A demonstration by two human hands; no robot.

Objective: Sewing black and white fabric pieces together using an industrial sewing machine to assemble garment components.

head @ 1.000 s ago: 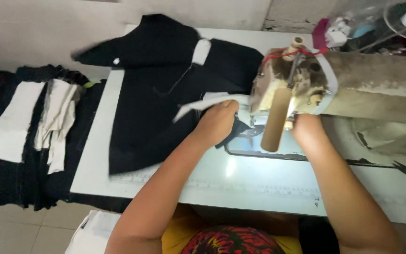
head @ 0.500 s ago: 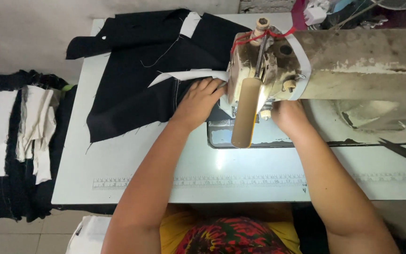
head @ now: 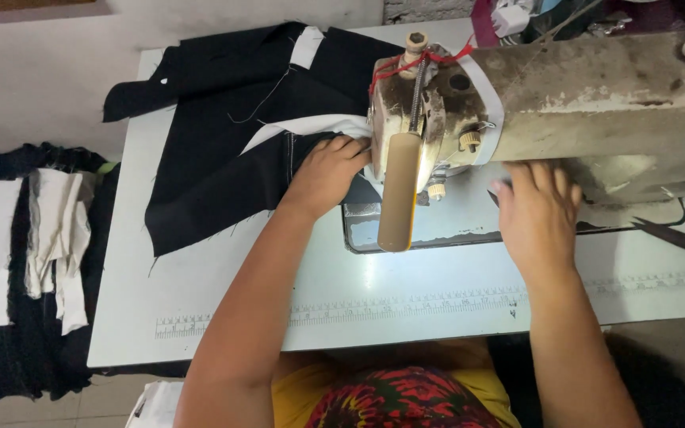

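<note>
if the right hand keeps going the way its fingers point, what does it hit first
Most likely the worn grey metal body of the sewing machine: the right hand lies flat on the white table, fingers aimed at the machine's underside. Depth is unclear; it might slide beneath.

Single head-worn view, aimed steeply down and forward from close above the sewing table; forearms seen entering from bottom edge.

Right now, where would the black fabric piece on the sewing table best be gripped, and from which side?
Probably the free lower-left edge of the black fabric, from the left: it lies flat and loose on the white table, while the left hand pins the right end beside the sewing machine.
</note>
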